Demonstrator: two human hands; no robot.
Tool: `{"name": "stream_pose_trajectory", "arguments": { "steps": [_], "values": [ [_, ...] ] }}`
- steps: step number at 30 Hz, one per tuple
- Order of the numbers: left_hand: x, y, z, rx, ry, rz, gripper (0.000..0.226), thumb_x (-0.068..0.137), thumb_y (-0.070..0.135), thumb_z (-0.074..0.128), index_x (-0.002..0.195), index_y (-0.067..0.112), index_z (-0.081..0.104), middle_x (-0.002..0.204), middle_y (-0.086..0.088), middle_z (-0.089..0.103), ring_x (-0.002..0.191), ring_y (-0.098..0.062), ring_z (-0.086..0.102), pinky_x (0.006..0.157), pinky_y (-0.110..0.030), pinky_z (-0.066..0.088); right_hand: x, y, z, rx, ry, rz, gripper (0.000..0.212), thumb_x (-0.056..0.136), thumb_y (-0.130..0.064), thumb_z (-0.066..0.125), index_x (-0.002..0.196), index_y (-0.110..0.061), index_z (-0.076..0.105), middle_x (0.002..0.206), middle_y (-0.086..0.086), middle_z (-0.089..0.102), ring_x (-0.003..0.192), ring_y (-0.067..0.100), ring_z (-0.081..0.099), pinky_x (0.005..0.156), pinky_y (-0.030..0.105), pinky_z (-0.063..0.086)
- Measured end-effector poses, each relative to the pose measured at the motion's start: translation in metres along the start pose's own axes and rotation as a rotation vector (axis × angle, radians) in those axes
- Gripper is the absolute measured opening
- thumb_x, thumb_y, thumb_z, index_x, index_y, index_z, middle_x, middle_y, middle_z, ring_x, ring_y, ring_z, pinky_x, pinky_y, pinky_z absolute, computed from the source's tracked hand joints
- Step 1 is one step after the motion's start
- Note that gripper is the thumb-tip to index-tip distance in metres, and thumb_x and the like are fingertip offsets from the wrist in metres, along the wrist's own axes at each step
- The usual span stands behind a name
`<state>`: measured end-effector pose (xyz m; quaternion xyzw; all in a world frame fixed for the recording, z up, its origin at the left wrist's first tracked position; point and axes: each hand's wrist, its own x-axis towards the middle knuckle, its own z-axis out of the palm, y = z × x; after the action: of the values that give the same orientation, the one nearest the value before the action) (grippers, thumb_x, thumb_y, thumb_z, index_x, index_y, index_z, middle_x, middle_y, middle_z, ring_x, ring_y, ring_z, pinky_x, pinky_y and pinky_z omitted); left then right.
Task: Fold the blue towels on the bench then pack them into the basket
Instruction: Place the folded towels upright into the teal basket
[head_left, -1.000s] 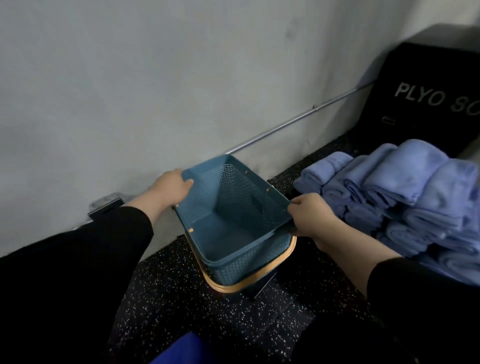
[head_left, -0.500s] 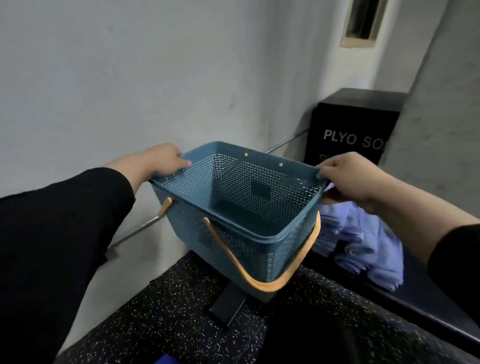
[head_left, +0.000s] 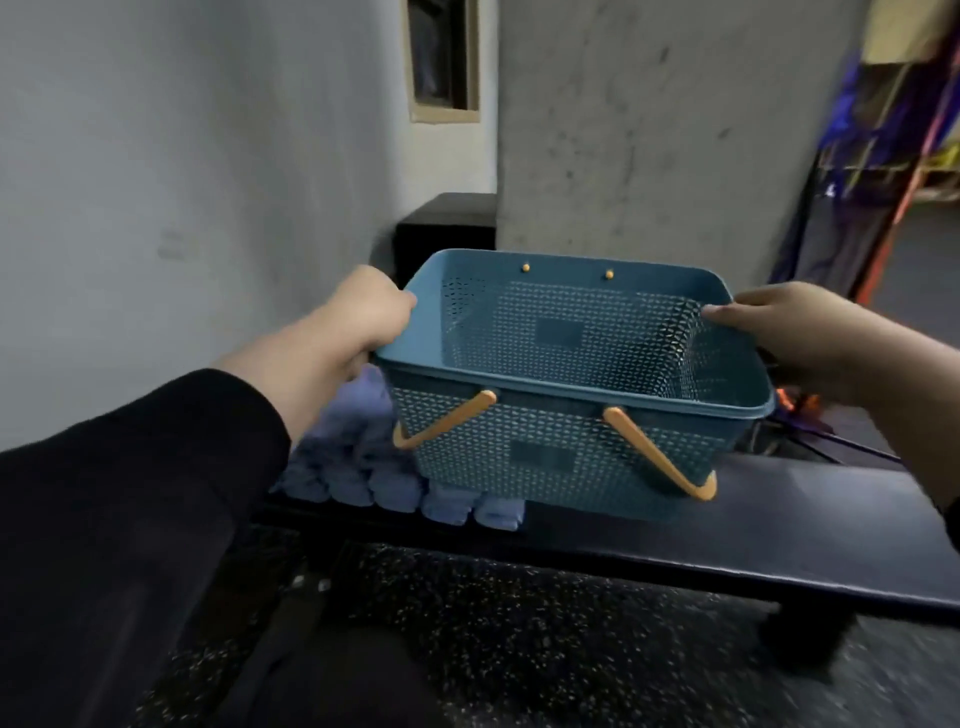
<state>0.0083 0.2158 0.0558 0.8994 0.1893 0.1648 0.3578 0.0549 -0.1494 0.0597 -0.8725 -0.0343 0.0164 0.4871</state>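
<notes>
Person's got the blue perforated plastic basket (head_left: 566, 384) up in both hands, held over the long black padded bench (head_left: 779, 525). Left hand (head_left: 363, 317) is curled round the rim at the basket's left short end; right hand (head_left: 789, 332) pinches the rim at the right end, thumb lying inside along the top edge. Basket is empty, open side up, w/ its tan curved handle (head_left: 660, 452) hanging down the near wall. Can't tell if the base touches the bench or hangs just above it.

The light-blue rolled towels (head_left: 363, 467) sit stacked on the bench's left part, just beside and partly behind the basket. They look rolled or bundled already, not flat.

Step in hand, I'd say: getting the basket placed on the bench next to the pile, i.e. prep for packing. Nothing packed yet.

Next move prob needs the basket set flat on the bare stretch to the right, clear of the towels, then both hands let go of the rim and reach left for the top towel.
</notes>
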Motion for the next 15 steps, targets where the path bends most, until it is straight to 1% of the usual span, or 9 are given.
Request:
{"name": "stream_pose_trajectory", "arguments": {
  "steps": [2,4,5,6,8,9,12,14,15],
  "values": [
    [0.003,0.017,0.052,-0.011,-0.021,0.003,0.030,0.098,0.021,0.057,0.074,0.004,0.058,0.081,-0.016,0.060,0.070,-0.029,0.056,0.060,-0.030,0.032,0.002,0.033,-0.022,-0.108,0.061,0.030,0.019,0.098,-0.024,0.064,0.103,-0.007,0.071,0.092,0.011,0.075,0.082,0.028,0.073,0.076,0.041,0.060],
    [-0.001,0.025,0.103,-0.039,-0.052,0.002,0.032,0.098,0.023,0.058,0.072,0.006,0.062,0.072,-0.011,0.061,0.070,-0.028,0.057,0.057,-0.032,0.032,0.006,0.069,-0.035,-0.189,0.141,0.067,0.012,0.097,-0.015,0.061,0.100,-0.008,0.069,0.086,0.009,0.072,0.074,0.025,0.070,0.068,0.037,0.059],
    [-0.006,0.026,0.128,-0.039,-0.077,0.010,0.035,0.099,0.023,0.057,0.067,0.008,0.058,0.065,-0.008,0.057,0.065,-0.027,0.054,0.053,-0.033,0.031,0.011,0.088,-0.040,-0.196,0.172,0.105,0.010,0.097,-0.012,0.058,0.097,-0.009,0.068,0.084,0.009,0.070,0.071,0.025,0.068,0.064,0.037,0.059],
    [-0.010,0.027,0.153,-0.043,-0.105,0.023,0.039,0.099,0.021,0.056,0.062,0.010,0.053,0.060,-0.006,0.052,0.061,-0.026,0.051,0.051,-0.033,0.029,0.015,0.108,-0.042,-0.199,0.196,0.141,0.011,0.096,-0.010,0.057,0.095,-0.010,0.068,0.083,0.010,0.070,0.071,0.026,0.068,0.064,0.041,0.060],
    [-0.017,0.026,0.193,-0.051,-0.173,0.053,0.039,0.098,0.017,0.055,0.060,0.009,0.047,0.059,-0.007,0.048,0.056,-0.023,0.045,0.049,-0.032,0.026,0.031,0.147,-0.046,-0.214,0.236,0.199,0.013,0.093,-0.008,0.058,0.097,-0.008,0.070,0.086,0.013,0.072,0.078,0.032,0.070,0.073,0.051,0.061],
    [-0.017,0.025,0.211,-0.062,-0.203,0.053,0.036,0.097,0.015,0.055,0.063,0.005,0.050,0.061,-0.009,0.050,0.057,-0.023,0.047,0.050,-0.033,0.026,0.038,0.164,-0.047,-0.222,0.243,0.218,0.013,0.092,-0.009,0.060,0.098,-0.006,0.071,0.087,0.014,0.073,0.081,0.034,0.070,0.077,0.052,0.060],
    [-0.013,0.025,0.248,-0.083,-0.254,0.047,0.026,0.096,0.014,0.056,0.075,-0.001,0.062,0.071,-0.014,0.061,0.066,-0.028,0.056,0.054,-0.033,0.032,0.064,0.203,-0.050,-0.299,0.227,0.270,0.013,0.091,-0.007,0.060,0.095,-0.004,0.071,0.088,0.016,0.073,0.083,0.035,0.069,0.080,0.049,0.059],
    [-0.009,0.026,0.266,-0.079,-0.275,0.040,0.027,0.096,0.014,0.056,0.072,0.003,0.061,0.071,-0.012,0.062,0.066,-0.028,0.057,0.054,-0.032,0.032,0.081,0.222,-0.050,-0.341,0.208,0.290,0.016,0.090,-0.005,0.057,0.099,-0.005,0.071,0.091,0.017,0.073,0.084,0.036,0.069,0.079,0.049,0.059],
    [-0.007,0.024,0.274,-0.090,-0.283,0.029,0.029,0.096,0.013,0.055,0.068,0.006,0.058,0.068,-0.010,0.059,0.065,-0.027,0.055,0.054,-0.032,0.032,0.088,0.227,-0.049,-0.372,0.201,0.294,0.018,0.091,-0.005,0.055,0.102,-0.005,0.070,0.094,0.018,0.073,0.086,0.036,0.069,0.078,0.045,0.058]
  ]
}}
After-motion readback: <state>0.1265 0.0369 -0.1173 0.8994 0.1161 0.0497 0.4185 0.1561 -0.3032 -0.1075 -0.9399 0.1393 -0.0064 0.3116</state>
